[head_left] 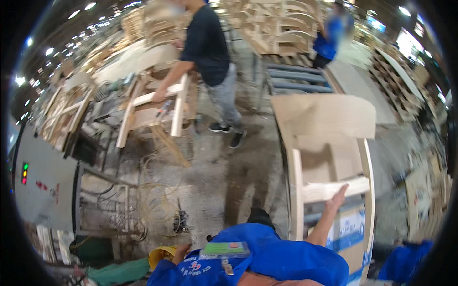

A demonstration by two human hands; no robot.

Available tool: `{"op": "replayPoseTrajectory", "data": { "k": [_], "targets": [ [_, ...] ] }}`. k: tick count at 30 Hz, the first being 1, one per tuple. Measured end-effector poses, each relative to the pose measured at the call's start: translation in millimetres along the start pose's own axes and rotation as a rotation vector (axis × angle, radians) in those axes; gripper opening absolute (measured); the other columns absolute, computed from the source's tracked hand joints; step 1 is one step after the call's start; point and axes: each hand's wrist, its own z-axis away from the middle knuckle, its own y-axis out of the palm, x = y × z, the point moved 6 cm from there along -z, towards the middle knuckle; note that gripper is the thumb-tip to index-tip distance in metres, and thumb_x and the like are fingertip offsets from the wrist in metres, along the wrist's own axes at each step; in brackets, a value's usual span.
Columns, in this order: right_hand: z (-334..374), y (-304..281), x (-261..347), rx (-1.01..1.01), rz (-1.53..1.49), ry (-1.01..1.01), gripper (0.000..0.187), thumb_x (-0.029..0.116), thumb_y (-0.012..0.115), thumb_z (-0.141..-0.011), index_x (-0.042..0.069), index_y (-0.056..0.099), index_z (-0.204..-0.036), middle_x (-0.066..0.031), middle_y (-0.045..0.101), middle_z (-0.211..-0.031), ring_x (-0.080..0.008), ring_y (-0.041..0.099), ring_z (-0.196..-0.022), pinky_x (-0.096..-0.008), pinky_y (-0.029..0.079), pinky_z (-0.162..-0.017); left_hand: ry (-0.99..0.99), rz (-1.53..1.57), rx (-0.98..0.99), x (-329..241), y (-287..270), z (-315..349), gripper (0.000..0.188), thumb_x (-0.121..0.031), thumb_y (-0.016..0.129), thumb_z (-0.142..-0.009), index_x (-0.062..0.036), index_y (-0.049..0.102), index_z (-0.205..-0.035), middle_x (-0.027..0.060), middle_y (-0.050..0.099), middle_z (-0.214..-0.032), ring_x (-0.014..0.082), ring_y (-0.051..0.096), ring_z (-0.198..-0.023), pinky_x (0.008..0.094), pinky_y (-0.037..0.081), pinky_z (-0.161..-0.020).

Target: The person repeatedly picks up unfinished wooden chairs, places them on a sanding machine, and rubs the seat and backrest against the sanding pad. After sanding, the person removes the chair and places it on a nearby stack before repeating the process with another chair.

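A pale wooden chair frame lies to my right, with a broad curved backrest panel at its far end. My right hand is closed over the frame's wooden crossbar, its arm reaching out from a blue sleeve. Low at the left, my left hand is beside a yellow bucket-like container. Its fingers are too small and partly hidden, so I cannot tell whether they grip the rim. A cardboard box with blue and white print shows beneath the chair frame.
Ahead on the left, a person in a dark shirt handles another wooden chair frame. A grey control cabinet stands at far left, near loose hoses on the floor. Beyond my chair frame are grey rollers and stacked chair parts.
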Motion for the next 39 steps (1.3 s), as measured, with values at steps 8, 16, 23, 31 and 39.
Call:
{"op": "replayPoseTrajectory", "data": {
  "k": [8, 16, 23, 31, 39],
  "targets": [
    [-143.2, 86.5, -34.3, -0.002, 0.039, 0.073, 0.092, 0.06, 0.069, -0.095, -0.009, 0.045, -0.15, -0.0172, 0.047, -0.155, -0.0326, 0.053, -0.133, -0.0452, 0.047, -0.111, 0.203, 0.265, -0.162, -182.1, -53.7, -34.5, 0.056, -0.055, 0.059, -0.092, -0.005, 0.075, -0.109, 0.019, 0.076, -0.102, 0.0388, 0.073, -0.095, 0.0498, 0.056, -0.086],
    [-277.3, 152.7, -48.2, 0.103, 0.08, 0.051, 0.077, 0.053, 0.069, -0.097, -0.002, 0.052, -0.147, -0.0186, 0.057, -0.146, -0.0311, 0.061, -0.125, -0.0448, 0.055, -0.099, 0.21, 0.321, -0.242, -250.0, -100.6, -48.3, 0.057, -0.056, 0.065, -0.089, -0.0078, 0.074, -0.12, 0.0247, 0.073, -0.114, 0.0401, 0.069, -0.11, 0.0469, 0.053, -0.096],
    [-249.9, 133.4, -75.2, -0.085, 0.575, 0.155, 0.077, 0.057, 0.069, -0.093, 0.005, 0.049, -0.146, -0.0196, 0.059, -0.139, -0.0305, 0.064, -0.116, -0.0398, 0.058, -0.087, -0.102, 0.265, -0.181, -187.3, -53.3, -4.9, 0.056, -0.057, 0.061, -0.09, -0.0058, 0.079, -0.104, 0.0236, 0.075, -0.099, 0.0392, 0.072, -0.099, 0.0482, 0.057, -0.089],
    [-172.6, 178.8, -83.6, 0.106, 0.721, 0.031, 0.063, 0.051, 0.068, -0.096, 0.003, 0.053, -0.134, -0.0188, 0.062, -0.124, -0.0289, 0.065, -0.102, -0.0408, 0.058, -0.079, -0.329, 0.538, 0.036, -127.8, 32.6, 18.0, 0.054, -0.053, 0.059, -0.092, -0.0025, 0.079, -0.096, 0.0215, 0.076, -0.089, 0.0346, 0.075, -0.081, 0.0462, 0.06, -0.074],
    [-3.4, 238.3, -144.0, 0.723, 0.895, -0.013, 0.051, 0.046, 0.066, -0.099, 0.001, 0.057, -0.121, -0.018, 0.065, -0.109, -0.0272, 0.066, -0.088, -0.0418, 0.059, -0.07, -0.266, 0.722, -0.323, -85.9, 62.6, 36.3, 0.053, -0.052, 0.059, -0.092, -0.0089, 0.075, -0.118, 0.0215, 0.073, -0.118, 0.0398, 0.068, -0.114, 0.0487, 0.053, -0.098]
  ]
}}
